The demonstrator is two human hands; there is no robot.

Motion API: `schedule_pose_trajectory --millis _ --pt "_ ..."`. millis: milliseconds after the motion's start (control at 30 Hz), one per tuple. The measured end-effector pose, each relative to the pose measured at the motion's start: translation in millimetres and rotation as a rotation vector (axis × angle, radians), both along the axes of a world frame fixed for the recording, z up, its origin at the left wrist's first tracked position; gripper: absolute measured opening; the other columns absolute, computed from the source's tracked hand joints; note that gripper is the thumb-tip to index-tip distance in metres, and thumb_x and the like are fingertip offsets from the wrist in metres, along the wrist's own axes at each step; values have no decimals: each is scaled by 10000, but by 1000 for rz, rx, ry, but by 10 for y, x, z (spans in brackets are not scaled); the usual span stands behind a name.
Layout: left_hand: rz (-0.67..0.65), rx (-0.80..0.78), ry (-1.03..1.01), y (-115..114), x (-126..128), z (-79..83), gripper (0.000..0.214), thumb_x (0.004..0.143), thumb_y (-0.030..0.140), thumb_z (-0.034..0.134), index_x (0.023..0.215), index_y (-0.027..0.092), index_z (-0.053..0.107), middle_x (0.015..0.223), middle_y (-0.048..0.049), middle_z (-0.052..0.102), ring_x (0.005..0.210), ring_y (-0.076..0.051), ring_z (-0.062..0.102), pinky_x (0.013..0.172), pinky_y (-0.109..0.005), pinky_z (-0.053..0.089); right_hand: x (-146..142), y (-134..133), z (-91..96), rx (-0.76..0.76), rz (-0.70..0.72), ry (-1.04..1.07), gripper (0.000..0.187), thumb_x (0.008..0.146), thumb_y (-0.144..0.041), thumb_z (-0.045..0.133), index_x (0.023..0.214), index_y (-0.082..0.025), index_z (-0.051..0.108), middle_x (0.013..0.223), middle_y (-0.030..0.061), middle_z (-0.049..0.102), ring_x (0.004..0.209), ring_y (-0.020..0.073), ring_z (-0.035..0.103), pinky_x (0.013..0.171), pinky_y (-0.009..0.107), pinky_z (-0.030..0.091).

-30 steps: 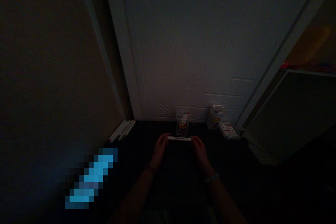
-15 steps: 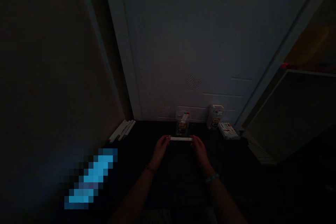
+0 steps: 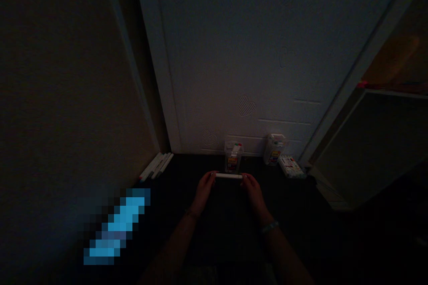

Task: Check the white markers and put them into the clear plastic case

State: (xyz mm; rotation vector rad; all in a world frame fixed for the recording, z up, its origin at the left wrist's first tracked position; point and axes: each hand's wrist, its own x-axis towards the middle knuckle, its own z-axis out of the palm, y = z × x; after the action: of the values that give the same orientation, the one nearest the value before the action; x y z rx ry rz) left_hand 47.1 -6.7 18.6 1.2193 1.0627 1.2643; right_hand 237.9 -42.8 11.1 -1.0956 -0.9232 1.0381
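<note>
The scene is very dark. A white marker [image 3: 228,176] lies level between my two hands, low over the dark floor. My left hand [image 3: 203,192] pinches its left end and my right hand [image 3: 253,192] pinches its right end. A light band circles my right wrist. Just beyond the marker stands a clear marker box [image 3: 233,156] with coloured caps showing at its top.
A second clear box [image 3: 274,148] stands against the white door [image 3: 240,53], with a row of markers [image 3: 291,166] lying to its right. Several white markers [image 3: 155,165] lie by the left wall. A dark framed panel [image 3: 374,142] leans at the right. A blurred blue patch [image 3: 115,227] glows at lower left.
Both hands still hold the marker by its ends; the black label seen on its barrel a second ago no longer shows. Hands have barely shifted.
</note>
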Motion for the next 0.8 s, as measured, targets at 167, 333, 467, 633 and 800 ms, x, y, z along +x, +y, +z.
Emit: schedule_pose_trajectory --millis 167,333,467,633,800 --pt "-3 -14 11 10 3 -5 471 701 581 541 905 165 625 620 33 494 553 -92 417 507 -200 305 3 17 -22 13 -10 -16 364 724 -508 577 913 -200 628 667 -17 564 619 123 501 579 224 370" --pt "9 -10 43 -23 15 26 452 690 616 530 745 170 585 571 46 458 518 -88 399 491 -202 298 0 14 4 -1 -24 -33 348 719 -526 578 821 -196 619 629 -24 545 586 116 479 560 220 354" --pt "20 11 51 -42 12 40 435 700 611 524 678 176 545 565 49 436 519 -88 391 494 -202 300 -10 -8 41 -20 -17 -27 343 726 -532 568 760 -194 608 619 -20 537 574 115 474 548 218 352" --pt "12 41 54 -21 19 36 430 699 599 529 746 176 588 586 40 467 546 -97 419 515 -206 319 -1 8 15 -28 -30 -16 341 711 -516 587 837 -200 622 678 -5 572 625 132 510 577 229 384" --pt "-7 19 15 8 29 6 456 689 560 557 907 164 620 717 -7 562 652 -124 492 585 -213 379 11 30 -48 10 -24 12 343 716 -488 595 913 -209 624 758 3 604 684 134 540 632 238 413"
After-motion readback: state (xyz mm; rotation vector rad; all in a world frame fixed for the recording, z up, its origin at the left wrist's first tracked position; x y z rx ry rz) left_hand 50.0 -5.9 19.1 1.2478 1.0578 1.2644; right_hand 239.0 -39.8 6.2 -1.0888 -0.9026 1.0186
